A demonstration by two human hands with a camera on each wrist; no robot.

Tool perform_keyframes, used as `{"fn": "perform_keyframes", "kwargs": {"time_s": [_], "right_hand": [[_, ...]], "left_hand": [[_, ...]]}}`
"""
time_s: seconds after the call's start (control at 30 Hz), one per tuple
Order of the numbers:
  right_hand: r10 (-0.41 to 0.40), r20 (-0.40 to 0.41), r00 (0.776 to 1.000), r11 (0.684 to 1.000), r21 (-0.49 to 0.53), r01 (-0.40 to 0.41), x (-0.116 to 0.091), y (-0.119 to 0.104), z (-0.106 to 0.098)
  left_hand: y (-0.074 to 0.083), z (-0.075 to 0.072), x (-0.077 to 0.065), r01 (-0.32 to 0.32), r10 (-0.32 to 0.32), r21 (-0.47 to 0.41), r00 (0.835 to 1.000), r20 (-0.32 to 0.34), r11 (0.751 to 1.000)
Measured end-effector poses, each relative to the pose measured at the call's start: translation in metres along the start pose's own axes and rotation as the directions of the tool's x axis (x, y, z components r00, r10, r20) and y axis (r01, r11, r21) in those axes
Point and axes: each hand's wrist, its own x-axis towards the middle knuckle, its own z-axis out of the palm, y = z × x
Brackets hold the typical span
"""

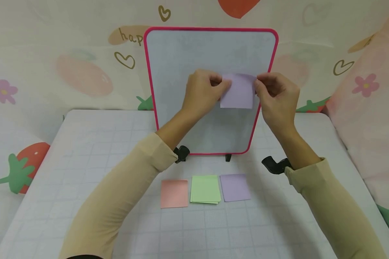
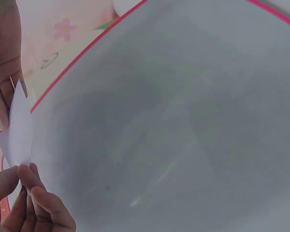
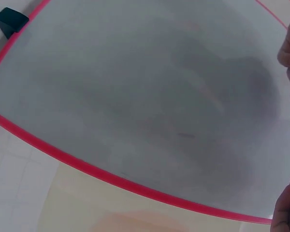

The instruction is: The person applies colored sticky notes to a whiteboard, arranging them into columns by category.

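A single purple sticky note (image 1: 236,91) is held up in front of a pink-framed whiteboard (image 1: 188,54), overlapping its right half in the head view. My left hand (image 1: 202,90) pinches the note's left edge between thumb and fingers. At its upper right corner, my right hand (image 1: 278,99) pinches it in the same way. The left wrist view shows the note (image 2: 21,128) bowed between the two hands, standing off the board surface. Only a thin edge of it shows in the right wrist view.
On the table (image 1: 100,151) before the board lie a pink sticky note pad (image 1: 174,194), a slightly fanned green stack (image 1: 205,189) and a purple pad (image 1: 235,187). Small black feet (image 1: 228,157) support the board. A patterned cloth (image 1: 84,61) hangs behind.
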Motion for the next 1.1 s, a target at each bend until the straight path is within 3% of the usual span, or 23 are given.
{"fn": "perform_keyframes", "kwargs": {"time_s": [0.17, 0.4, 0.53, 0.77, 1.1], "right_hand": [[-0.024, -0.027, 0.999, 1.0, 0.004, 0.024, 0.007, -0.013, 0.003], [-0.033, -0.061, 0.998, 0.999, 0.016, 0.034, 0.026, 0.002, 0.004], [-0.059, -0.078, 0.995, 0.998, 0.009, 0.06, 0.034, 0.005, 0.003], [-0.038, -0.109, 0.993, 0.998, -0.051, 0.032, 0.046, 0.005, 0.003], [-0.015, -0.135, 0.991, 0.998, -0.055, 0.008, 0.058, -0.003, 0.005]], "left_hand": [[0.006, -0.002, 0.007, 0.017, -0.017, -0.003, 0.999, -0.039, 1.0], [0.012, -0.003, 0.017, -0.016, 0.015, -0.003, 0.997, -0.08, 1.0], [0.018, -0.003, 0.022, -0.012, 0.016, 0.048, 0.996, -0.092, 0.999], [0.026, -0.004, 0.032, -0.006, 0.026, 0.184, 0.994, -0.105, 0.983], [0.036, -0.007, 0.041, -0.025, 0.054, 0.279, 0.994, -0.098, 0.96]]}}
